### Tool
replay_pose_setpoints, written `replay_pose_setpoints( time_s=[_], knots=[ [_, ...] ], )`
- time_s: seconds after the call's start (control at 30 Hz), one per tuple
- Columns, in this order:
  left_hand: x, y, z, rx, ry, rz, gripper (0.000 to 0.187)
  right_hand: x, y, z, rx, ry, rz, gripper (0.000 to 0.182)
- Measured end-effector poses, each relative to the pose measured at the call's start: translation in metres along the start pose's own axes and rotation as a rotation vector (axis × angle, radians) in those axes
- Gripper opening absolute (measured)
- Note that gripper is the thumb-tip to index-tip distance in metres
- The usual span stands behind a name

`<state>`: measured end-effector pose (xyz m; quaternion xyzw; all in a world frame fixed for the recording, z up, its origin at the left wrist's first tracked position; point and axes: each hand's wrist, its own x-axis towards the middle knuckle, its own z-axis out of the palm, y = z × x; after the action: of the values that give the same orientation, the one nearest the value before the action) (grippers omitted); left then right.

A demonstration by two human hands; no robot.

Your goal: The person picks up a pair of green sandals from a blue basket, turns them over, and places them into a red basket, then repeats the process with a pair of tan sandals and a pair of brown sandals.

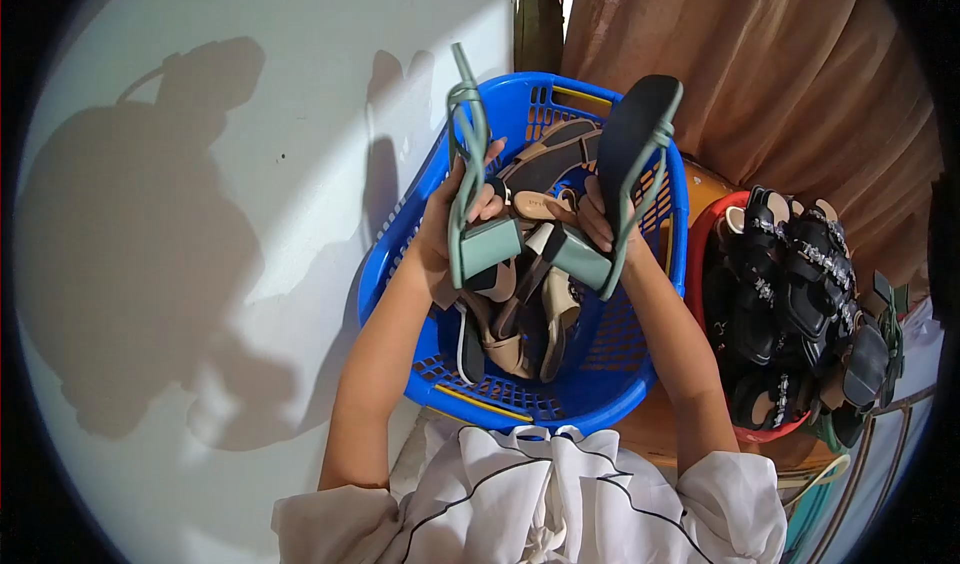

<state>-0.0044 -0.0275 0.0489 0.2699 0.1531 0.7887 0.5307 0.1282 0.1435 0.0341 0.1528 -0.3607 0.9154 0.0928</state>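
Observation:
Two green heeled sandals are held up over a blue plastic basket point(600, 416). My left hand point(462, 204) grips one green sandal point(490, 248), its block heel turned inward and its straps at the top. The other green sandal point(640, 129) is in my right hand point(603, 216), with its black sole facing me and its heel also pointing inward. Fingers of both hands wrap round the shoes. Beneath them, several beige, black and cream sandals point(508, 352) lie loosely in the basket. The hands and heels hide part of this pile.
A red basket point(708, 226) heaped with black jewelled sandals point(800, 274) stands at the right on an orange-brown surface point(655, 434). Green shoes point(885, 339) hang at its right edge. A white wall point(300, 24) rises at the left, a brown curtain point(760, 54) behind.

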Motion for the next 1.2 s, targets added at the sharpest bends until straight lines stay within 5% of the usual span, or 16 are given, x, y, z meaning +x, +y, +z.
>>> replay_pose_setpoints(
  time_s=[0.1, 0.17, 0.23, 0.83, 1.2],
  knots=[
    [-0.006, -0.003, -0.011, -0.101, -0.145, 0.021, 0.053, 0.003, 0.000, -0.020, 0.178, -0.382, 0.064, 0.033],
    [0.005, -0.005, -0.032, -0.204, -0.495, 0.036, 0.049, 0.005, -0.001, -0.016, 0.210, -0.480, 0.075, 0.032],
    [0.008, -0.002, -0.038, -0.179, -0.613, 0.073, 0.049, 0.007, -0.002, -0.014, 0.177, -0.511, 0.061, 0.034],
    [0.005, -0.002, -0.037, -0.176, -0.593, 0.082, 0.028, 0.014, 0.006, -0.036, 0.424, -0.767, 0.101, 0.042],
    [0.002, -0.005, -0.024, -0.146, -0.561, 0.041, 0.020, 0.021, 0.007, -0.036, 0.437, -0.959, 0.151, 0.031]
  ],
)
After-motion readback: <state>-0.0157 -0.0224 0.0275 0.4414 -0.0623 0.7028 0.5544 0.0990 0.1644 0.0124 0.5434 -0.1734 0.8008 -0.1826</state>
